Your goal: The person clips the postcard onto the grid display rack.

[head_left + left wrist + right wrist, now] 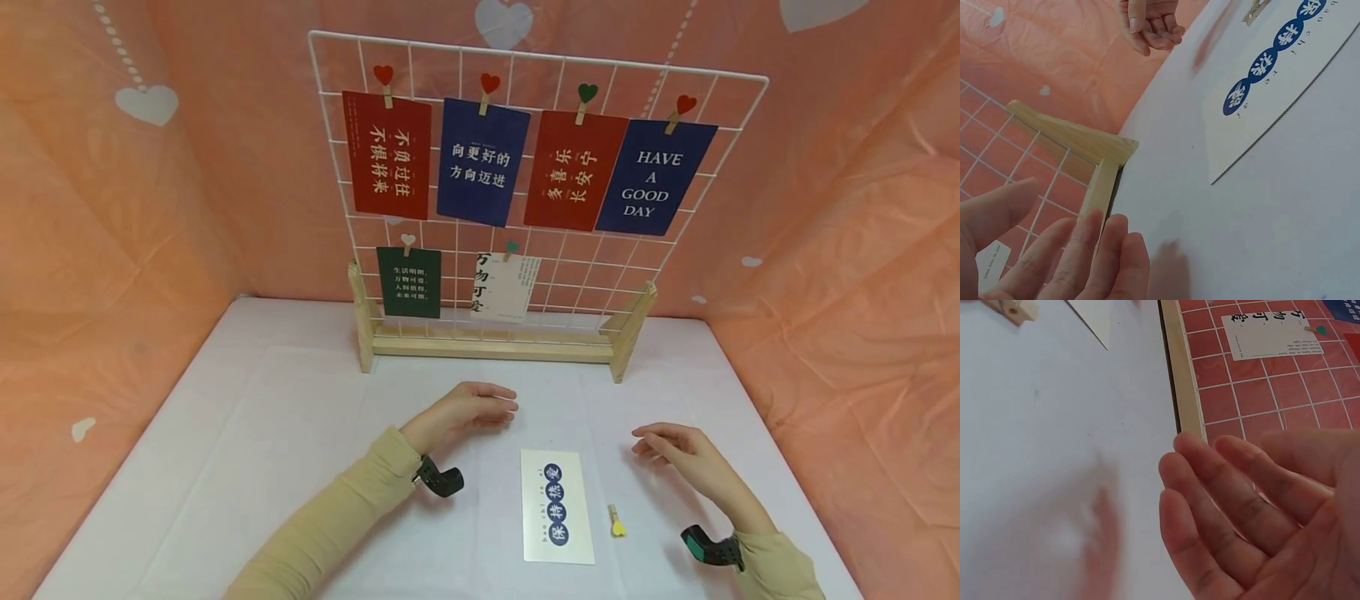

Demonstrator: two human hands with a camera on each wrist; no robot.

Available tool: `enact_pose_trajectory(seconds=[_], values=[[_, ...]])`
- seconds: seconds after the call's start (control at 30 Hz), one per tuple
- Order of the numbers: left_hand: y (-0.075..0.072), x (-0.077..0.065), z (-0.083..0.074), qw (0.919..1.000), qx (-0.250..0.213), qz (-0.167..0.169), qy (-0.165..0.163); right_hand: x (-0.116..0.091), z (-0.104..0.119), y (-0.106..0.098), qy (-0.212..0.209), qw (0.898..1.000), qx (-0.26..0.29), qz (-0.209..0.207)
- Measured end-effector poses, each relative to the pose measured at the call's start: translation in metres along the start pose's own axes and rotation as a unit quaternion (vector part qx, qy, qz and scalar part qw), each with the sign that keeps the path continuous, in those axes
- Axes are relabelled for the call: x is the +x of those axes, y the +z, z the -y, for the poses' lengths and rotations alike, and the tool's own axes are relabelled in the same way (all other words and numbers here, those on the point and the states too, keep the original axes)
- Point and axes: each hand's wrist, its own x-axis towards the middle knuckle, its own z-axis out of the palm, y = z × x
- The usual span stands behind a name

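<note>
My left hand [468,408] hovers over the table left of the white card, fingers loosely bent and holding nothing. Over on the right, my right hand [678,450] is likewise bare, its fingers relaxed in the right wrist view. Between the two hands a white card [536,508] with blue round characters lies flat. Beside its right edge lies a small wooden clip [617,521] with a yellow heart. Behind them stands a white wire grid [577,287] on a wooden base [491,346].
Clipped along the grid's top are a red card [367,183], a blue card [483,204], another red card [547,212] and a "HAVE A GOOD DAY" card [637,221]. Below hang a green card [408,307] and a white card [517,287]. Pink cloth [847,233] surrounds the table.
</note>
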Motion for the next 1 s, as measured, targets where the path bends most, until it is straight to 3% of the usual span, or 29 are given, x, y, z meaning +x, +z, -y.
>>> enact_pose_trajectory(seconds=[0.2, 0.5, 1.0], values=[[0.003, 0.001, 0.008, 1.0, -0.001, 0.008, -0.002, -0.009, -0.006, -0.001, 0.012, 0.998, 0.02, 0.055], [0.009, 0.001, 0.013, 0.9999, 0.004, 0.009, -0.011, -0.019, -0.012, 0.005, 0.065, 0.99, 0.047, 0.112], [0.022, 0.007, 0.02, 0.996, 0.084, -0.012, -0.027, -0.024, -0.013, 0.021, 0.076, 0.982, 0.065, 0.161]])
